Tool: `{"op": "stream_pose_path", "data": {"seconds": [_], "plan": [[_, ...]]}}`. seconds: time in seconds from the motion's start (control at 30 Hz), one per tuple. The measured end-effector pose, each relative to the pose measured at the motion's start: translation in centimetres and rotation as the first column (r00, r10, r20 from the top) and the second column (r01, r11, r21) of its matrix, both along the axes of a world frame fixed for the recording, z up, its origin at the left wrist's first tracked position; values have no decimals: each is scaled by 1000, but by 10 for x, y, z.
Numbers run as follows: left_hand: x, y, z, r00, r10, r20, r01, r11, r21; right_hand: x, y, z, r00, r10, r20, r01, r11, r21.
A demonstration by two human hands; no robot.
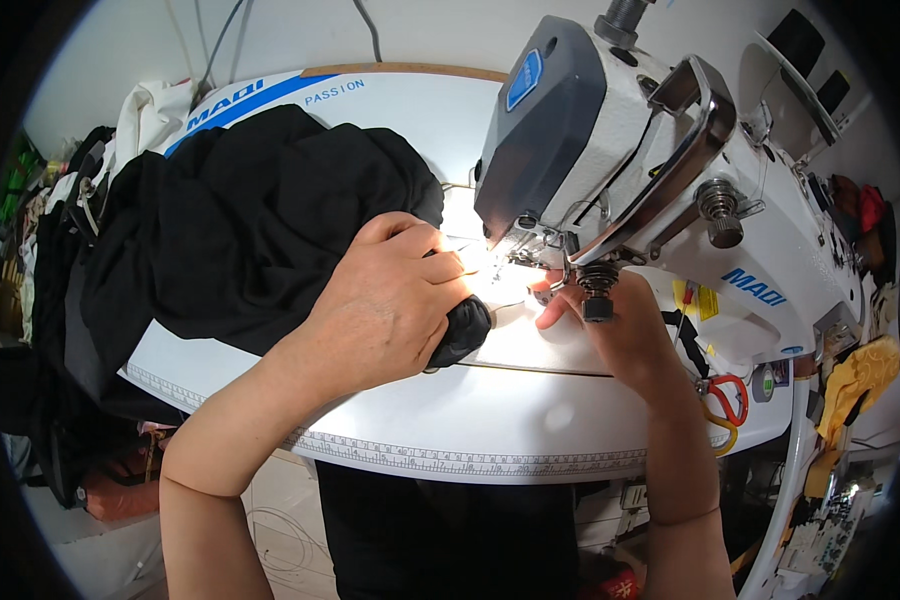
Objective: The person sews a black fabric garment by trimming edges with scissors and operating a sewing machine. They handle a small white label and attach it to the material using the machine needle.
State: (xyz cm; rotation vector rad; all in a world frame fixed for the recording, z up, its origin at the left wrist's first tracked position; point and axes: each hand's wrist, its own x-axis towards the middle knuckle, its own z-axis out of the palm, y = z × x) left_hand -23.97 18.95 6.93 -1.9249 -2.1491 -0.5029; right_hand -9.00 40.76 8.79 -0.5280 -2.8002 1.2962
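A large bunched black cloth (240,220) lies on the left of the sewing machine's white table (560,420). My left hand (390,300) is closed on the edge of this cloth, its knuckles up, close to the brightly lit needle area. A small dark fold (462,332) pokes out beside its fingers. On the other side of the needle, my right hand (625,330) reaches in under the head of the sewing machine (545,120). Its thumb and forefinger are apart near the presser foot (525,255); the thread tension knob (597,290) covers part of them. Glare hides the needle tip.
Scissors (735,400) with red and yellow handles lie at the table's right. A printed ruler strip (460,465) runs along the front edge. Piled garments (60,250) crowd the far left, and a yellow cloth (860,375) hangs at the right.
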Motion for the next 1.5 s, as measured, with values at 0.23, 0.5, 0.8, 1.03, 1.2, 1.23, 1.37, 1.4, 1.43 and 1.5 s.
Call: {"op": "stream_pose_path", "data": {"seconds": [0.23, 0.5, 0.8, 1.03, 1.2, 1.23, 1.37, 1.4, 1.43, 1.5], "plan": [[0, 0, 1, 1000, -16, 19, 15, 1000, 15, 3, 6, -13, 985, 43, -168, -65, 990, -129], [1, -1, 2, 1000, -20, 0, 20, 1000, 22, 2, 5, -10, 991, 32, -131, -50, 990, -134], [1, -2, 2, 1000, -24, -1, 24, 999, 26, 2, 8, -12, 994, 51, -95, -60, 994, -95], [2, -3, 3, 1000, -30, 8, 30, 999, 23, 2, 6, -10, 993, 50, -107, -62, 992, -107], [4, -2, 3, 1000, -19, 8, 19, 1000, 22, 4, 4, -6, 997, 44, -63, -46, 998, -38], [4, -1, 4, 1000, -22, 7, 22, 1000, 21, 4, 4, -5, 998, 37, -44, -38, 999, -29], [4, -5, 3, 1000, -8, 10, 8, 1000, 6, 4, -5, -5, 989, 30, -145, -36, 999, -39], [5, -5, 4, 1000, -3, 12, 3, 1000, 5, 4, -4, -5, 987, 36, -156, -39, 999, -18], [5, -4, 4, 1000, -6, 11, 5, 1000, 5, 5, -4, -5, 985, 41, -167, -41, 999, 4], [6, -3, 4, 1000, -13, 21, 12, 1000, 17, 4, -1, -6, 992, 40, -120, -32, 997, 64]]}}
